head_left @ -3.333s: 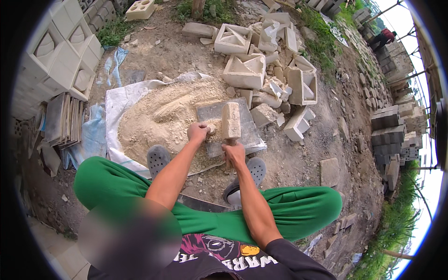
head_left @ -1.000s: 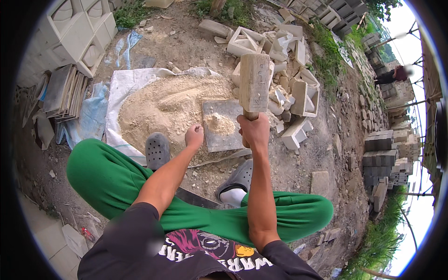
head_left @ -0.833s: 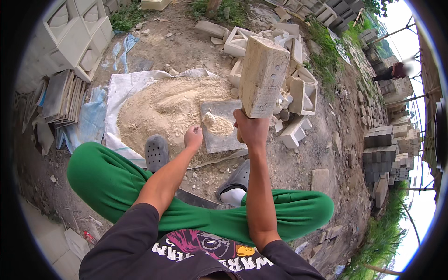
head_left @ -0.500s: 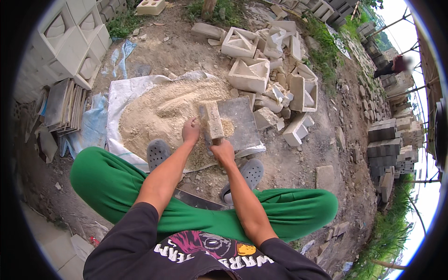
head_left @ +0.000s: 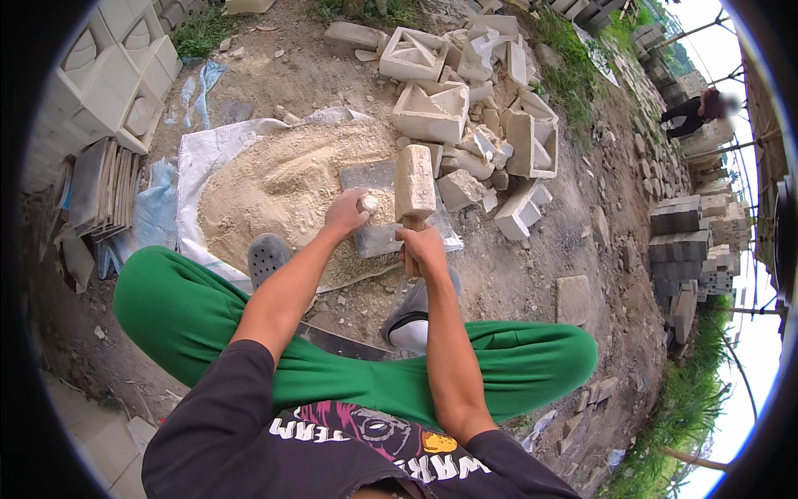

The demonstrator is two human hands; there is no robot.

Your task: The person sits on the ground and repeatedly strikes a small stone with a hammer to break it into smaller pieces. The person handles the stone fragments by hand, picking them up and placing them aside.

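Gripping a wooden mallet [head_left: 415,180] mid-frame, right hand [head_left: 425,247] clamped tight. Now shifted rightward over the gray slab [head_left: 364,175], leaving room for a pale lump [head_left: 369,203] pinched in the left hand [head_left: 343,213]. Further out, a white sack [head_left: 192,158] under a powder heap [head_left: 287,179], center-left, plus bashed-up hollow blocks [head_left: 428,115], upper middle, divided diagonally inside.

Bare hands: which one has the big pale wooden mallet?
The right hand, gripping the pale wooden mallet; the left hand holds a small whitish lump instead.
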